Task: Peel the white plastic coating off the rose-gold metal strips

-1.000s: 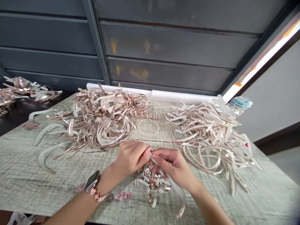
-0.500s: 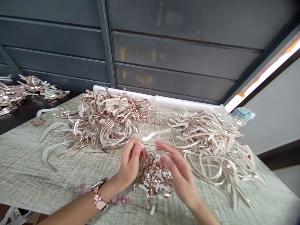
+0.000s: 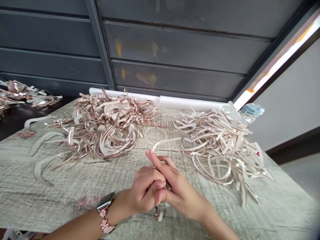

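Note:
My left hand [image 3: 146, 188] is closed in a fist at the front middle of the table, a watch on its wrist. Against it presses my right hand [image 3: 180, 186], thumb and fingers curled round, index finger stretched forward. Between them they grip a bundle of crinkled rose-gold and white foil strips [image 3: 160, 216], mostly hidden; a few ends hang below the hands. One pale strip [image 3: 165, 141] sticks out beyond the right fingertips toward the right-hand pile. Which finger pinches it is hidden.
A tangled heap of rose-gold foil strips [image 3: 117, 116] lies at the left, and a paler heap [image 3: 220, 140] at the right. White rolls [image 3: 185, 102] line the back edge by dark panels. A bluish plastic packet [image 3: 251, 111] sits at the back right; more strips [image 3: 40, 98] lie far left.
My right hand has moved in from the right and closed round the bundle beside my left hand. My left hand has dropped slightly toward me. The view has shifted a little.

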